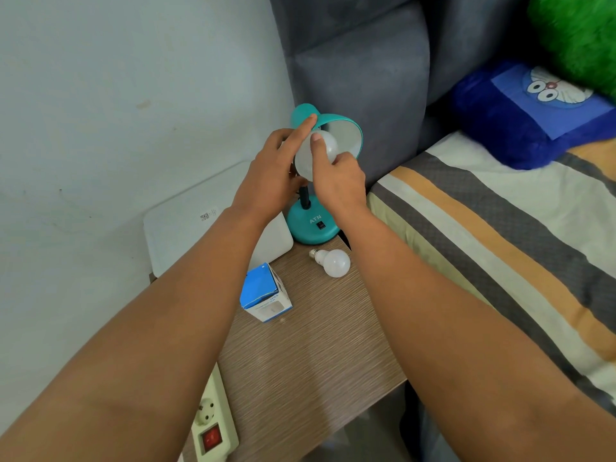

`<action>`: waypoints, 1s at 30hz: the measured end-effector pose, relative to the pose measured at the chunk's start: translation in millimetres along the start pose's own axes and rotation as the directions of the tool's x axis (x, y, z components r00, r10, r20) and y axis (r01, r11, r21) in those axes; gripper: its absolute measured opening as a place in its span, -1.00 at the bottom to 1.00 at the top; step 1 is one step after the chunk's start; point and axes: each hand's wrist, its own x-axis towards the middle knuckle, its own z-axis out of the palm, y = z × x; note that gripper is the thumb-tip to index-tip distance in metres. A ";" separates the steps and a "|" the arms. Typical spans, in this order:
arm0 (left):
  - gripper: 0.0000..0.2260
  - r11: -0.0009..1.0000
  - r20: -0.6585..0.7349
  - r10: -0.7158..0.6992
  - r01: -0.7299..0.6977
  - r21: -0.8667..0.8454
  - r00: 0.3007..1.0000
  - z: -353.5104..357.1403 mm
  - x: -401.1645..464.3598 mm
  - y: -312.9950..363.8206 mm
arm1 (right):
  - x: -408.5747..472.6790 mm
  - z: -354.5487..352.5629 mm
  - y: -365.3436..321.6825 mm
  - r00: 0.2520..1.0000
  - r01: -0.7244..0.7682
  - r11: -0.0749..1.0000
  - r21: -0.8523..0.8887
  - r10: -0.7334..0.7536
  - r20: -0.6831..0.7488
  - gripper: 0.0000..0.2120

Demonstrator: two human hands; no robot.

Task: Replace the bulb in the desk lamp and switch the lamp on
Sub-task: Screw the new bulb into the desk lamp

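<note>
A teal desk lamp stands at the back of a wooden bedside table (316, 345), its base (311, 228) carrying a small black switch. The teal shade (346, 131) tilts toward me. My right hand (336, 181) grips a white bulb (308, 158) at the mouth of the shade, thumb pressed on the globe. My left hand (271, 165) steadies the shade from the left, index finger lying along its top. Whether the bulb's base sits in the socket is hidden. A second white bulb (333, 261) lies loose on the table in front of the lamp base.
A blue and white bulb box (266, 293) stands mid-table. A white flat device (186, 225) leans at the wall. A power strip (213, 425) with a red switch lies at the near left. The bed (500, 228) borders the table's right side.
</note>
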 end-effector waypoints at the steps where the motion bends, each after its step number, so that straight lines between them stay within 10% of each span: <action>1: -0.29 1.000 -0.004 0.006 -0.006 0.002 1.000 -0.1 -0.2 0.2 | 0.2 0.7 0.1 1.000 -0.016 1.000 0.003 0.016 0.006 -0.40; 30: -0.27 1.000 0.004 0.019 -0.019 0.024 1.000 0.8 0.3 -3.8 | 1.8 2.3 4.8 1.000 0.025 0.992 0.122 -0.026 0.003 -0.48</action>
